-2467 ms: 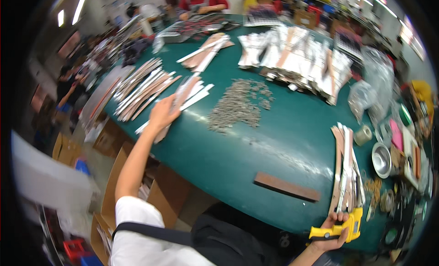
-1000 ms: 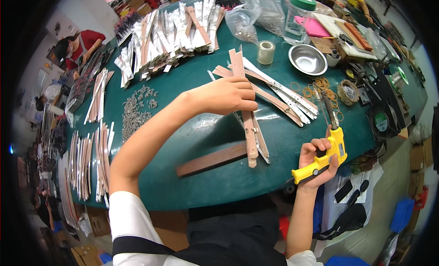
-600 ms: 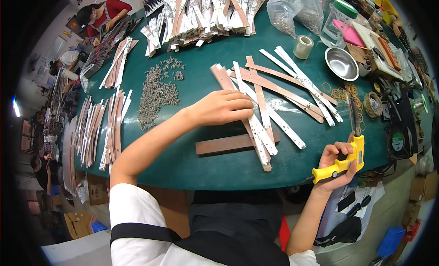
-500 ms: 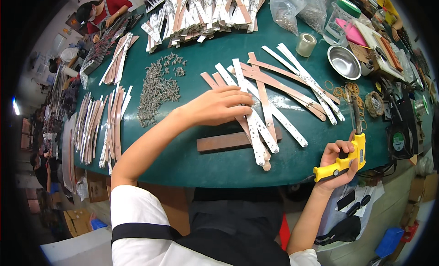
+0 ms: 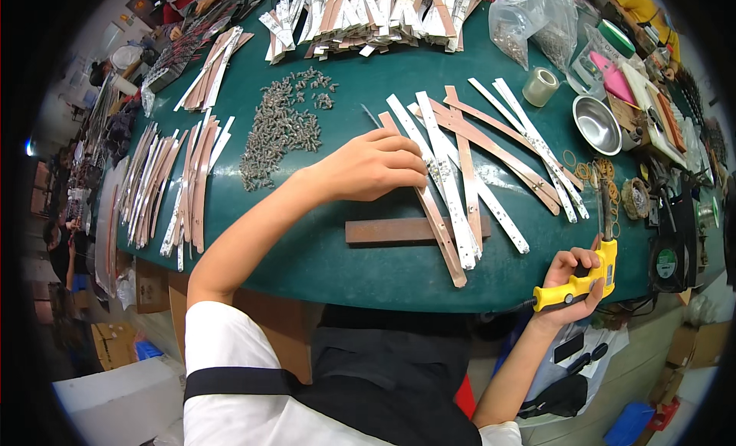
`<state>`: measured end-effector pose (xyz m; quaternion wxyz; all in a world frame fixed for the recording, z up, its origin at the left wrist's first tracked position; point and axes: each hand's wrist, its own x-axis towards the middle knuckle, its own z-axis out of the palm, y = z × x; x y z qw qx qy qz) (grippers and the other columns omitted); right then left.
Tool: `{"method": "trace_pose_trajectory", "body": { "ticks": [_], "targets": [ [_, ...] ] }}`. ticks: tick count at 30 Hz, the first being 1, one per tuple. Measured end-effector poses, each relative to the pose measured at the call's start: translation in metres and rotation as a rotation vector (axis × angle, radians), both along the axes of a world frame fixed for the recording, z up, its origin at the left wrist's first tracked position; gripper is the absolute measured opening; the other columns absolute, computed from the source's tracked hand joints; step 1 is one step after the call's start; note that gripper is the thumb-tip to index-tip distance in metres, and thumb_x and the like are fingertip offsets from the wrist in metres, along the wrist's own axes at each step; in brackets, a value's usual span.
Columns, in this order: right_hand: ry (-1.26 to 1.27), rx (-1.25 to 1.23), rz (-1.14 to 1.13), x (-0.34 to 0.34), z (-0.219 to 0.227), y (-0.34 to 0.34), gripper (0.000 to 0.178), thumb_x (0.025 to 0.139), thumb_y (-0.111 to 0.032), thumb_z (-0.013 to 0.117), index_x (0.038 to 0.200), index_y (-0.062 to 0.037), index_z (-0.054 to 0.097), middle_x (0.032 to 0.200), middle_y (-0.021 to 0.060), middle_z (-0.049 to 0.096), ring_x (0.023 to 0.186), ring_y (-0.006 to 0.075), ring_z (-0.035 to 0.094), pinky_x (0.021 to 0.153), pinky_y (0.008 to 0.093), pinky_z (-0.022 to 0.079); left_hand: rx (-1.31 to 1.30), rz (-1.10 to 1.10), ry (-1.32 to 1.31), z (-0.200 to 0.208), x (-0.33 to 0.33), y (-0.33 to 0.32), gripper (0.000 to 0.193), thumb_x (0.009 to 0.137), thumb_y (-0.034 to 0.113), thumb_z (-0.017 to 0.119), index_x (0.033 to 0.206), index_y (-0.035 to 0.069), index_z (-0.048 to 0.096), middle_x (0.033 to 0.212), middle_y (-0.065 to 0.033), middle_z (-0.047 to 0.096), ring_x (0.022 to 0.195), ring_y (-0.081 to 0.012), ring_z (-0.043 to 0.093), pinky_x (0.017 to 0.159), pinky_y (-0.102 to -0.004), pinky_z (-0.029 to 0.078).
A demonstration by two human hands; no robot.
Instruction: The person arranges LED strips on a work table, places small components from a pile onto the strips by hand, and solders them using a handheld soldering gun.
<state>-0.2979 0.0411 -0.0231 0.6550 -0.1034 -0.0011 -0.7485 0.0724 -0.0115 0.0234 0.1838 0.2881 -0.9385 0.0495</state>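
Observation:
My left hand (image 5: 376, 166) is closed on a long copper-coloured strip (image 5: 442, 243), which slants toward me from under its fingers. To the right of that hand, white LED strips (image 5: 460, 223) and more copper-coloured strips (image 5: 502, 158) lie crossed in a loose heap. A brown bar (image 5: 387, 231) is on the table under the near ends of the strips. At the right table edge, my right hand (image 5: 571, 281) grips a yellow soldering gun (image 5: 609, 266), its metal barrel pointing away from me.
A pile of small metal parts (image 5: 280, 135) lies to the left. Bundled strips (image 5: 195, 189) rest at the left edge, and a large stack (image 5: 383, 20) at the back. On the right are a tape roll (image 5: 541, 87), a steel bowl (image 5: 597, 125) and rubber bands (image 5: 602, 171).
The copper-coloured strip at my left hand has come out to the left of the white strips. My right hand still holds the soldering gun. The whole view has shifted a little.

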Motion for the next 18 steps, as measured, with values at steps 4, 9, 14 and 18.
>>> {"method": "trace_pose_trajectory", "body": {
  "ticks": [4, 9, 14, 18],
  "targets": [
    [-0.01, -0.025, 0.012, -0.001, 0.0, 0.0, 0.074, 0.082, -0.007, 0.061, 0.144, 0.0038, 0.022, 0.096, 0.0042, 0.05, 0.092, 0.0162, 0.047, 0.085, 0.0325, 0.038, 0.047, -0.091, 0.011, -0.006, -0.003, -0.004, 0.031, 0.078, 0.007, 0.061, 0.108, 0.013, 0.063, 0.108, -0.0022, 0.063, 0.103, -0.0198, 0.059, 0.094, -0.0348, 0.045],
    [0.001, -0.014, 0.023, 0.0, 0.002, 0.0, 0.072, 0.083, -0.007, 0.06, 0.144, 0.0043, 0.022, 0.097, 0.0045, 0.05, 0.093, 0.0164, 0.047, 0.085, 0.0328, 0.038, 0.043, -0.159, -0.049, -0.003, 0.002, -0.01, 0.028, 0.076, 0.008, 0.062, 0.103, 0.012, 0.062, 0.105, -0.0047, 0.062, 0.1, -0.0238, 0.058, 0.091, -0.0368, 0.046],
    [0.015, -0.013, 0.017, 0.0, 0.001, 0.0, 0.072, 0.083, -0.007, 0.059, 0.143, 0.0053, 0.022, 0.097, 0.0046, 0.05, 0.093, 0.0164, 0.047, 0.085, 0.0329, 0.038, 0.369, -0.159, -0.126, 0.034, 0.01, -0.019, 0.013, 0.072, 0.01, 0.062, 0.084, 0.009, 0.058, 0.084, -0.0062, 0.054, 0.087, -0.0272, 0.053, 0.085, -0.0395, 0.043],
    [0.014, 0.005, 0.012, 0.001, 0.0, 0.0, 0.071, 0.084, -0.009, 0.059, 0.144, 0.0027, 0.022, 0.097, 0.004, 0.049, 0.091, 0.0156, 0.046, 0.084, 0.0325, 0.038, 0.309, -0.181, -0.266, 0.009, 0.006, -0.011, 0.014, 0.071, 0.01, 0.063, 0.084, 0.009, 0.057, 0.09, -0.0058, 0.056, 0.093, -0.0272, 0.054, 0.088, -0.0391, 0.043]
  ]
}}
